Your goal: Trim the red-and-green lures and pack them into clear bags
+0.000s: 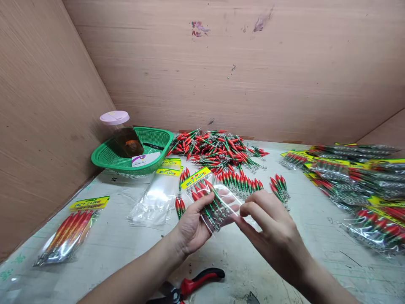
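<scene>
My left hand (194,226) grips a clear plastic bag of fishing lures (211,202), thumb on top and fingers beneath. Red and green lures with metal hooks lie inside it, under a yellow header printed "BCT LURE". At the bag's right side, my right hand (272,228) pinches its clear plastic edge between thumb and fingers. Just behind the hands is a row of loose red-green lures (243,183). Left of the bag lies a stack of flat clear bags (155,196) with yellow headers.
A heap of lures (218,147) lies at the back. Filled bags (357,177) are piled on the right; another bag with orange lures (71,232) is at left. A green basket (158,134) holds a lidded cup (126,139). Red-black pliers (202,282) lie in front.
</scene>
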Motion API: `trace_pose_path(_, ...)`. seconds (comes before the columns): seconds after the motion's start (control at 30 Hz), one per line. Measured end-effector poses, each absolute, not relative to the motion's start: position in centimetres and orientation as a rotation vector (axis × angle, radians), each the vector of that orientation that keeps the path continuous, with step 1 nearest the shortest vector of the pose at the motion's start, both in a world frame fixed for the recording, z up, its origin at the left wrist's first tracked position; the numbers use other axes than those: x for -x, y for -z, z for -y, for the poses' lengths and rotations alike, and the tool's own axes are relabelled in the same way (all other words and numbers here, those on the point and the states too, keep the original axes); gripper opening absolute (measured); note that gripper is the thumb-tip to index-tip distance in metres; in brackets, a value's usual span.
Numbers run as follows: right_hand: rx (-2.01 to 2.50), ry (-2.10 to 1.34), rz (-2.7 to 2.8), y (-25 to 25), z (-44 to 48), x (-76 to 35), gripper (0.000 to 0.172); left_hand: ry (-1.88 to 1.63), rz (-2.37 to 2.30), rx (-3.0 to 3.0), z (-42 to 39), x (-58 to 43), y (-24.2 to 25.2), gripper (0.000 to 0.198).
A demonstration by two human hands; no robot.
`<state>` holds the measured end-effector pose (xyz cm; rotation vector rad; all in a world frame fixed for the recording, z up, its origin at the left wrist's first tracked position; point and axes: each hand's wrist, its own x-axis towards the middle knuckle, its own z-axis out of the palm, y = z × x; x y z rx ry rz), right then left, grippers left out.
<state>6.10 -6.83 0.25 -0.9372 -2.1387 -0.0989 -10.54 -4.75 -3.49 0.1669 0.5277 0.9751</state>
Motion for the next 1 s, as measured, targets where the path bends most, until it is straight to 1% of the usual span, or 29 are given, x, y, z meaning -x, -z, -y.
trace_pose_path(0.07, 0.96, 0.009, 2.017, -0.3, 6.8, -6.2, 0.01, -1.048, -0.539, -0.189, 4.1, 11.3, 2.7, 0.027)
trace_pose_path(0.17, 0.989, -0.112, 1.946, 1.0, 6.5, -5.9, 0.01, -1.195, -0.559, -0.23, 2.8, 13.1, 1.1, 0.03)
trace_pose_path(0.3, 0.865, -0.328, 2.338, 5.1, 5.6, -3.0, 0.005, -1.299, -0.564, -0.238, 2.0, 14.7, -0.3, 0.037)
trace_pose_path(0.4, 0.815, -0.356, 2.492, 7.7, 5.0, -0.1, 0.018, -1.286, -0.566, -0.229, 2.0, 14.8, -0.2, 0.042)
trace_pose_path(0.53, 0.838, -0.364, 2.548, 8.7, 4.7, 1.8, 0.016, -1.256, -0.582, -0.229, 2.0, 14.5, 0.2, 0.043)
trace_pose_path(0.63, 0.851, -0.392, 2.547, 8.1, 5.3, 0.7, 0.016, -1.253, -0.593, -0.246, 2.0, 14.5, 0.3, 0.041)
trace_pose_path(0.73, 0.871, -0.471, 2.483, 6.4, 6.5, -2.1, 0.02, -1.249, -0.598, -0.249, 2.0, 14.5, 0.4, 0.038)
trace_pose_path(0.8, 0.889, -0.491, 2.424, 4.7, 7.6, -4.8, 0.019, -1.236, -0.598, -0.231, 2.0, 14.3, 0.7, 0.037)
trace_pose_path(1.0, 0.873, -0.372, 2.423, -1.8, 9.6, -12.3, 0.013, -1.149, -0.586, -0.197, 2.7, 13.0, 1.9, 0.032)
